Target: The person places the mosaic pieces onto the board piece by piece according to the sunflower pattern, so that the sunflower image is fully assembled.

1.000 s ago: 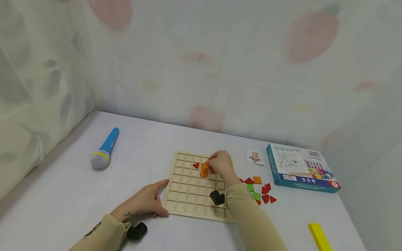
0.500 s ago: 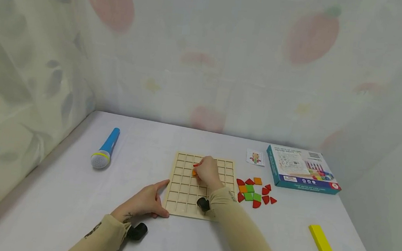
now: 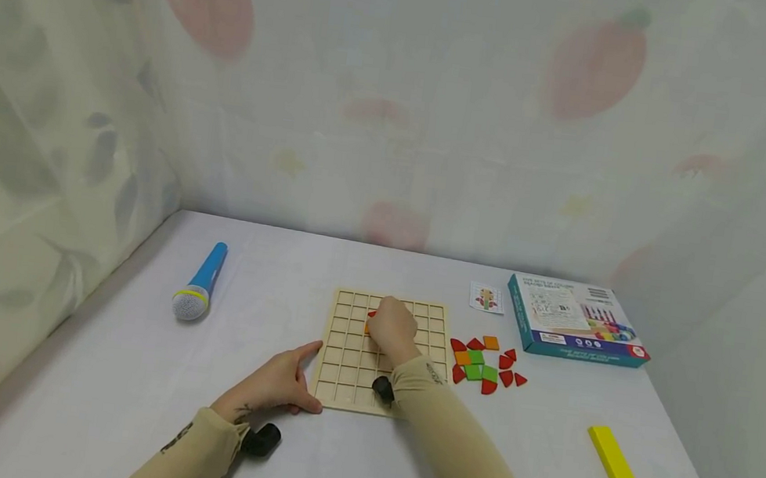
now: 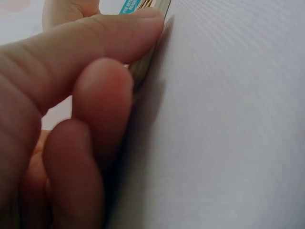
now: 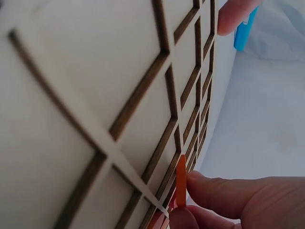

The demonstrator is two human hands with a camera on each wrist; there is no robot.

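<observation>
My right hand (image 3: 392, 328) is over the far part of a wooden grid board (image 3: 346, 373). Thumb and finger pinch a thin orange tile (image 5: 181, 183), seen edge-on and tilted up from the grid in the right wrist view. A red piece (image 3: 371, 313) peeks out beside the knuckles; other pieces under the hand are hidden. At the board's near left corner rests my left hand (image 3: 278, 381), index finger against the left side and thumb (image 4: 138, 28) at the corner. Its remaining fingers are loosely bent on the white tabletop.
Loose red, orange and green tiles (image 3: 473, 371) lie right of the board. Behind them are a small pattern card (image 3: 486, 298) and a game box (image 3: 575, 320). A blue toy microphone (image 3: 201, 281) lies at left, a yellow bar (image 3: 615, 463) at right.
My right hand has shifted left and slightly nearer over the board with the orange tile, uncovering loose tiles at the board's right. In the last half second it barely moved. The left hand stays put.
</observation>
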